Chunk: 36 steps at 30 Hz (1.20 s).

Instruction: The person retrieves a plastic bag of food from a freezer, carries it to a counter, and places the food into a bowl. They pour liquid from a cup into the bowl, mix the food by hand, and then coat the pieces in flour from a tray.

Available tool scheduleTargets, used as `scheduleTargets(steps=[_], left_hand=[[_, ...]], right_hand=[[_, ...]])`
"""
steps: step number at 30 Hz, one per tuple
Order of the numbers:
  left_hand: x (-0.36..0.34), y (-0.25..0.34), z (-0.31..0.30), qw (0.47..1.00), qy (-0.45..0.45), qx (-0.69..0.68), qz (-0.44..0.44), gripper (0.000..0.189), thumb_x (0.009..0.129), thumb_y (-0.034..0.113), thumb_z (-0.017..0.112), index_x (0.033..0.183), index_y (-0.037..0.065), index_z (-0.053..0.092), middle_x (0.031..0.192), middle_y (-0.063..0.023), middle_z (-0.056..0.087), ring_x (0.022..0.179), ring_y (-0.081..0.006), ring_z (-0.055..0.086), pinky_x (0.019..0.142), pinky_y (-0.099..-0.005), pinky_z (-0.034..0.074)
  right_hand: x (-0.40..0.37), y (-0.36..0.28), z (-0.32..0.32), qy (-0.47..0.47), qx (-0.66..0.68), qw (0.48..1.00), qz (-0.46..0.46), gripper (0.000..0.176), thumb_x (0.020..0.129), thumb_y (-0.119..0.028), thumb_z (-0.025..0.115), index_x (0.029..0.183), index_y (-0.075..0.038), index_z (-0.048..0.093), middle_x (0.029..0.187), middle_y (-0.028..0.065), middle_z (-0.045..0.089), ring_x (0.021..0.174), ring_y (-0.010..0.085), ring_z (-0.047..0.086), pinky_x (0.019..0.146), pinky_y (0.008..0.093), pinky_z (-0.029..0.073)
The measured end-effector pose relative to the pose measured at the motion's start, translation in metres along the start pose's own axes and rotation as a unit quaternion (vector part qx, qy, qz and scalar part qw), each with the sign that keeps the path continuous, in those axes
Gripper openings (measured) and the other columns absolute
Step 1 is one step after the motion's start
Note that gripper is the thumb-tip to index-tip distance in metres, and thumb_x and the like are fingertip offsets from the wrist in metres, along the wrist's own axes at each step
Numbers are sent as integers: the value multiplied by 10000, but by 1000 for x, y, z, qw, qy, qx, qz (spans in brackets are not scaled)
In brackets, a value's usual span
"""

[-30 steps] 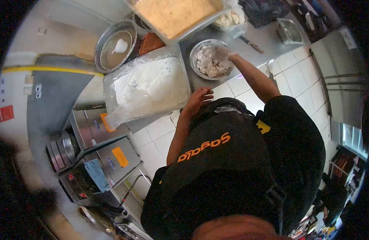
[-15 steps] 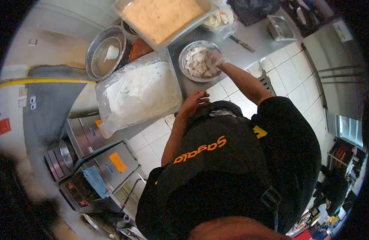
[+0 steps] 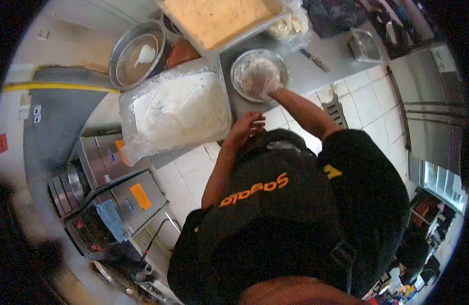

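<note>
My right hand (image 3: 266, 85), in a clear plastic glove, is down in a round metal bowl (image 3: 235, 76) at the counter's front edge. Pale, white-coated pieces (image 3: 253, 70) fill the bowl, and the hand presses into them with its fingers partly hidden and blurred. My left hand (image 3: 247, 126) is bare and holds nothing. Its fingers are loosely bent and apart, in front of my dark apron and near the corner of a plastic-lined tray. White flour-like powder (image 3: 178, 107) lies in that tray, left of the bowl.
Behind the bowl stands a large tray of orange crumbs (image 3: 219, 20). A wide metal pan (image 3: 114, 63) with a white scoop (image 3: 146, 55) sits at the back left. To the right lie a knife (image 3: 316, 60), a plastic bag (image 3: 291, 28) and a small metal container (image 3: 365, 46).
My right hand has moved from the bowl's right side deeper into the coated pieces, toward the near side. My left hand stays in about the same place. The view has shifted slightly.
</note>
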State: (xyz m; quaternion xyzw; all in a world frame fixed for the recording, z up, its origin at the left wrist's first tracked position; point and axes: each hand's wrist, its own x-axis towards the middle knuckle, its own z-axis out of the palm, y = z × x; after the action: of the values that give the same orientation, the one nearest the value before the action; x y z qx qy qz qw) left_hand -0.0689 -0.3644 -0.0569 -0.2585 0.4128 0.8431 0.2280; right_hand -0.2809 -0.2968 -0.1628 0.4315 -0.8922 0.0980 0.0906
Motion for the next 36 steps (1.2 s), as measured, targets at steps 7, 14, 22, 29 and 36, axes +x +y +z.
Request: scheduleTargets(steps=[7,14,22,29,36], left_hand=[[-4,8,2,999,11,43,4,329,876,315,487,1095,70,467,1066,-75,543,952,-198,529,805,-336,445],[-11,11,-2,997,46,52,23,271,872,305,484,1030,86,503,1047,-45,548,951,-177,532,792,-313,444],[-22,0,-7,999,30,-5,25,231,853,213,493,1052,95,490,1026,-43,558,913,-161,540,772,-316,445],[-16,-13,-11,999,27,-30,33,238,859,224,493,1052,85,483,1020,-51,562,909,-168,543,762,-311,448],[-28,5,0,998,26,32,41,209,859,217,493,1019,82,483,1005,-55,570,914,-168,550,751,-306,461]], right_hand=[[23,7,-35,-166,44,985,22,432,675,-334,581,1020,-75,559,905,152,552,833,260,536,748,364,408],[43,53,-26,-172,-19,962,-211,191,694,-153,538,826,-41,620,632,116,599,610,255,593,587,398,463],[17,41,-61,-148,254,934,-204,393,872,-199,387,1238,-58,390,1143,118,486,989,243,495,845,351,409],[4,25,-31,-201,9,976,-78,455,858,-371,421,1241,-125,443,1263,73,444,1181,215,396,991,306,294],[40,57,-57,-149,212,961,-100,469,682,-237,645,1112,-79,544,1068,68,584,979,208,540,860,297,416]])
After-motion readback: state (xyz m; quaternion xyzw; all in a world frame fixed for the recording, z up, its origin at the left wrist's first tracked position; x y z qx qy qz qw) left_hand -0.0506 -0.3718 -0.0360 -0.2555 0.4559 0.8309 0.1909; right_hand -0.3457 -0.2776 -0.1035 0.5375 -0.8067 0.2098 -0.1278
